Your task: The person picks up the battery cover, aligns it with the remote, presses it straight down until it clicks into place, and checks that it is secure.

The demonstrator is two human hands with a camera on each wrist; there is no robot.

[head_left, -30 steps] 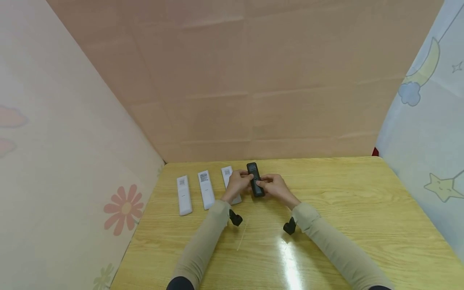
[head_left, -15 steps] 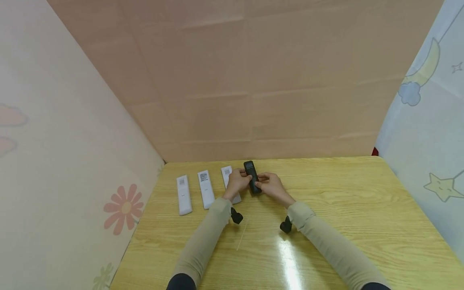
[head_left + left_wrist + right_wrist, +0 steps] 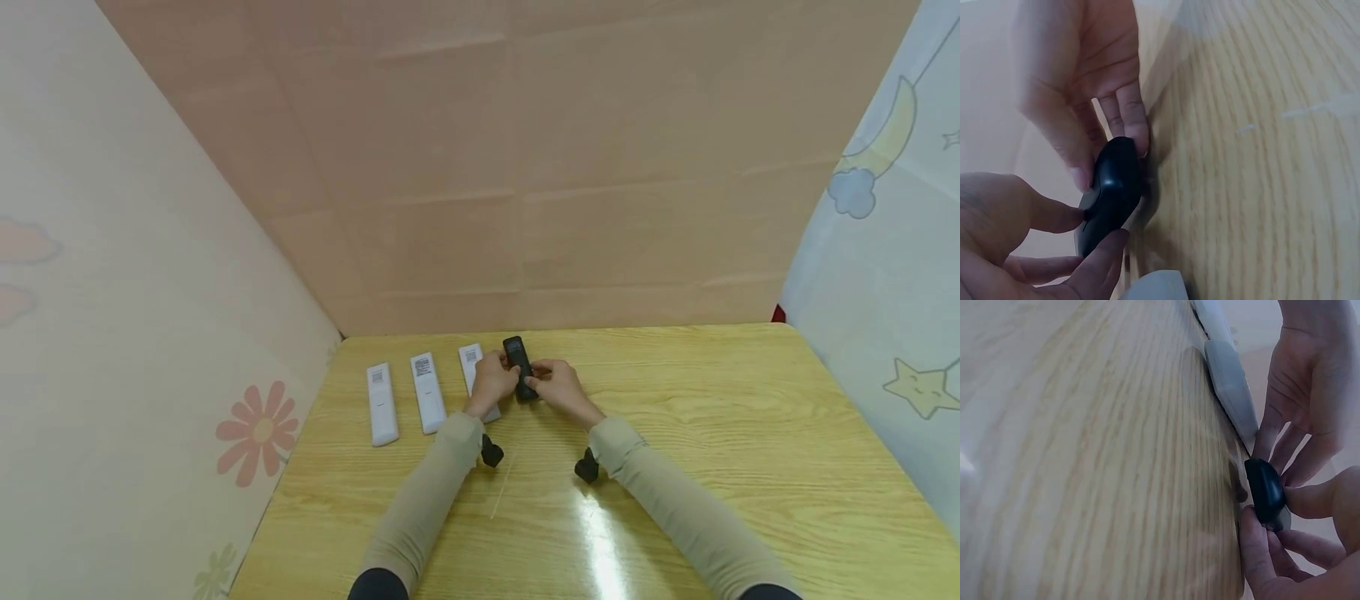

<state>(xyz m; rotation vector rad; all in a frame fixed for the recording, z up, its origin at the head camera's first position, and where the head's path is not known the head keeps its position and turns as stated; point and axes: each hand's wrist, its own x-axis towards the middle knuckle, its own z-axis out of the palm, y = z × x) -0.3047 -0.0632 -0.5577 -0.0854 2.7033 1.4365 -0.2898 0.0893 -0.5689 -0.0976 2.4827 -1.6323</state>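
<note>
A black remote control (image 3: 519, 358) is held between both hands near the back of the table, close over the wood. My left hand (image 3: 493, 382) pinches its left side, thumb on top and fingers beneath. From the right, my right hand (image 3: 558, 389) pinches the lower part the same way. In the left wrist view the end of the black remote (image 3: 1113, 187) shows between the two hands. Just left of it lies a white remote control (image 3: 470, 360), partly hidden by my left hand. Two more white remotes, a middle one (image 3: 428, 393) and a leftmost one (image 3: 382, 405), lie in the row.
The wooden table (image 3: 675, 433) meets a brown paper-covered wall (image 3: 525, 250) behind. Patterned side panels stand left (image 3: 150, 375) and right (image 3: 885, 317). Black wrist-worn camera mounts hang under both sleeves, such as the left mount (image 3: 491, 452).
The black remote has shifted slightly left, toward the nearest white remote, with both hands still gripping it. The white remotes have stayed in place.
</note>
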